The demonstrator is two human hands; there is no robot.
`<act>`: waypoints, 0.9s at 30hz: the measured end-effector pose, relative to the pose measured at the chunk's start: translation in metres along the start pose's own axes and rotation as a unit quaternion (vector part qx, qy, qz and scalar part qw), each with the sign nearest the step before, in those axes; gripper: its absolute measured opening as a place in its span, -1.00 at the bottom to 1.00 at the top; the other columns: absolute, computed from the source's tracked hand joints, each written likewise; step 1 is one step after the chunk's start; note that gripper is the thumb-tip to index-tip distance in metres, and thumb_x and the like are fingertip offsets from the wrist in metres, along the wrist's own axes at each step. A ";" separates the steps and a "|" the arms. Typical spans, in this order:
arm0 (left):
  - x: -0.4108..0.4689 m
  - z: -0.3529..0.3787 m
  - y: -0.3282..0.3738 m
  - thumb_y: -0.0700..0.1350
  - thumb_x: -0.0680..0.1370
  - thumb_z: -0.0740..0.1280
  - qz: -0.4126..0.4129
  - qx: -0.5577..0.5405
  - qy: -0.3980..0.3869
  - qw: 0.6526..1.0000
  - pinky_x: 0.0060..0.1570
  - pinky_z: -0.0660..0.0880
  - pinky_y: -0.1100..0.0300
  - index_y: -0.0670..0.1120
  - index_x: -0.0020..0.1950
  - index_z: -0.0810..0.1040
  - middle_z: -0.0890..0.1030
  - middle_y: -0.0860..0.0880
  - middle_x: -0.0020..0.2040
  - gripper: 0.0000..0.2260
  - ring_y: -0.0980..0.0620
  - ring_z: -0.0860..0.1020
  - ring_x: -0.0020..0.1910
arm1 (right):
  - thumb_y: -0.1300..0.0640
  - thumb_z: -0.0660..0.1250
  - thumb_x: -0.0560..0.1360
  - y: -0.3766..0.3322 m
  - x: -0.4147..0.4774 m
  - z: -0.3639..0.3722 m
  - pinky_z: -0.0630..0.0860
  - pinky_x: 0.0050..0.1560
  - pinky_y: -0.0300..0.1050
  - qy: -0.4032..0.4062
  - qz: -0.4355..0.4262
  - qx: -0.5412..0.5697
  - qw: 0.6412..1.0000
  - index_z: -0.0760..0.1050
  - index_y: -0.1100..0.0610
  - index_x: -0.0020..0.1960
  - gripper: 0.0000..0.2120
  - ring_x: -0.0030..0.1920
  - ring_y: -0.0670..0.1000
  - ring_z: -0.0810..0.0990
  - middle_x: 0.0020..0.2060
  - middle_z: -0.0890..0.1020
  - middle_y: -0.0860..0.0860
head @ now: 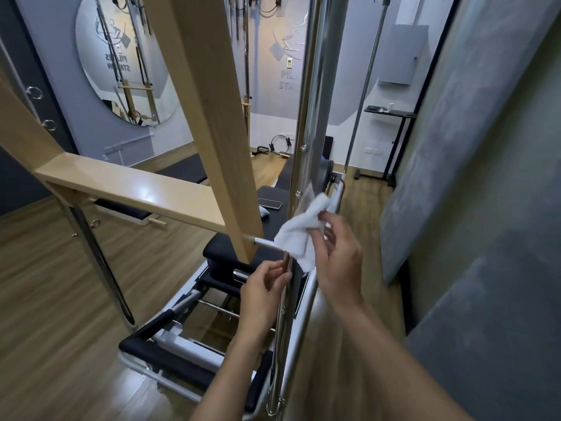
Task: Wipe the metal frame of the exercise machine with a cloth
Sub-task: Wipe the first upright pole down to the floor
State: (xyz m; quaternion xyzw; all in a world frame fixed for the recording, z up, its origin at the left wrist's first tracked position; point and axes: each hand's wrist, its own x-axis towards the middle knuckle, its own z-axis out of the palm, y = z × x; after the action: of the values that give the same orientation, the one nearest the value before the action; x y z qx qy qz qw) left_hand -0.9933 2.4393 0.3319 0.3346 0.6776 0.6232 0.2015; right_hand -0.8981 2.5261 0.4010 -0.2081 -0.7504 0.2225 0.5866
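Note:
A shiny chrome upright post [312, 117] of the exercise machine runs from the top of the view down to the base near my arms. A white cloth [299, 235] is bunched against this post at mid height. My right hand [337, 259] grips the cloth from the right. My left hand [264, 290] is lower, its fingertips pinched around the thin chrome rod [283, 314] just beside the post. A short chrome bar [265, 242] sticks out from the wooden beam toward the cloth.
A pale wooden frame [209, 117] stands left of the post. Below are the black padded carriage [224, 253] and black foot bar [170, 360]. A phone [269, 203] lies on the black bed. A grey wall [485, 208] is close on the right; wooden floor lies to the left.

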 end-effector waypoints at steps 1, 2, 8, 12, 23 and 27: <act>-0.001 0.000 -0.002 -0.15 0.57 0.41 0.000 -0.008 -0.006 1.000 -0.03 0.52 0.42 0.05 0.08 0.60 0.69 0.12 -0.02 -0.87 0.31 0.62 -0.01 | 0.19 0.31 0.59 -0.008 0.012 0.001 0.57 -0.05 -0.18 0.019 -0.005 0.003 1.000 0.49 0.09 0.20 -0.81 0.01 -0.08 0.60 0.02 0.62 -0.01; -0.001 0.001 -0.003 -0.15 0.57 0.40 0.000 -0.017 -0.008 1.000 0.01 0.54 0.38 0.04 0.10 0.60 0.70 0.11 -0.01 -0.85 0.29 0.62 0.01 | 0.17 0.31 0.59 -0.017 0.024 0.003 0.57 -0.01 -0.18 0.036 -0.008 0.011 0.999 0.46 0.06 0.22 -0.79 0.04 -0.06 0.61 0.06 0.62 0.00; 0.001 0.001 -0.014 -0.07 0.58 0.39 -0.003 -0.035 -0.022 0.999 0.00 0.56 0.20 0.05 0.12 0.61 0.71 0.08 -0.06 -0.87 0.15 0.66 -0.02 | 0.12 0.29 0.60 -0.005 0.000 0.012 0.57 0.10 -0.15 -0.007 -0.017 0.011 1.000 0.36 0.12 0.32 -0.69 0.21 -0.04 0.54 0.21 0.53 0.07; 0.001 0.003 -0.018 -0.14 0.57 0.38 -0.028 -0.005 0.010 1.000 -0.27 0.44 0.24 -0.11 -0.05 0.60 0.62 0.14 -0.34 -0.94 0.13 0.56 -0.29 | 0.23 0.35 0.56 0.024 -0.034 0.004 0.58 0.02 0.00 -0.085 0.012 0.024 0.996 0.41 0.09 0.22 -0.74 0.11 -0.08 0.55 0.13 0.51 0.01; -0.009 0.008 -0.026 -0.15 0.61 0.34 -0.053 -0.044 -0.007 0.998 -0.21 0.46 0.40 0.06 0.05 0.59 0.69 -0.02 -0.05 -0.88 0.23 0.62 -0.18 | 0.13 0.40 0.54 0.025 -0.032 0.011 0.62 0.04 0.02 -0.062 0.046 0.089 0.993 0.40 0.05 0.29 -0.65 0.15 -0.04 0.59 0.15 0.54 -0.09; -0.005 0.011 -0.034 -0.17 0.63 0.28 -0.041 -0.022 -0.025 0.999 -0.29 0.42 0.44 0.00 0.04 0.55 0.63 0.08 -0.19 -0.91 0.27 0.58 -0.27 | 0.10 0.44 0.50 0.035 -0.035 0.002 0.62 -0.10 -0.19 -0.110 0.101 0.080 0.986 0.44 0.03 0.21 -0.68 0.03 -0.07 0.64 0.02 0.57 -0.18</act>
State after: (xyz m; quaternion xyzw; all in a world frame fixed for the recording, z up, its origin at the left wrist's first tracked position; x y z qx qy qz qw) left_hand -0.9895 2.4436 0.2969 0.3175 0.6716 0.6205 0.2510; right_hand -0.8901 2.5343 0.3532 -0.2100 -0.7650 0.3613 0.4900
